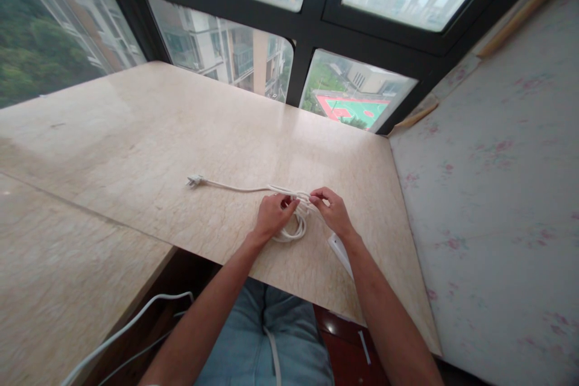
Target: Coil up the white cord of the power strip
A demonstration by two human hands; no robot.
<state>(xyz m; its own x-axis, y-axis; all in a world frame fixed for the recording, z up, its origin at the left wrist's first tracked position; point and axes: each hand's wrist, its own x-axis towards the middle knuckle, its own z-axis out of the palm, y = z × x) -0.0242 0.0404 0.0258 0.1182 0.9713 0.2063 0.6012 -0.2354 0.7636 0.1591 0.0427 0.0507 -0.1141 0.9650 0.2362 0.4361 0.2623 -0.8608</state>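
A white power cord (289, 235) lies partly looped on the beige marble-look counter (217, 132). Its plug (196, 181) rests to the left, with a fairly straight run of cord leading to the loops. My left hand (275, 213) is closed on the cord at the left of the bundle, thumb against fingers. On the right side of the loops, my right hand (332, 208) pinches the cord between thumb and fingertips. A white power strip (340, 253) sits beside my right forearm, which hides part of it.
Dark-framed windows (301, 42) border the counter's far side. A patterned wall (488, 193) stands at the right. Below the counter's front edge, other white cables (131, 322) hang at the lower left, near my legs (266, 338).
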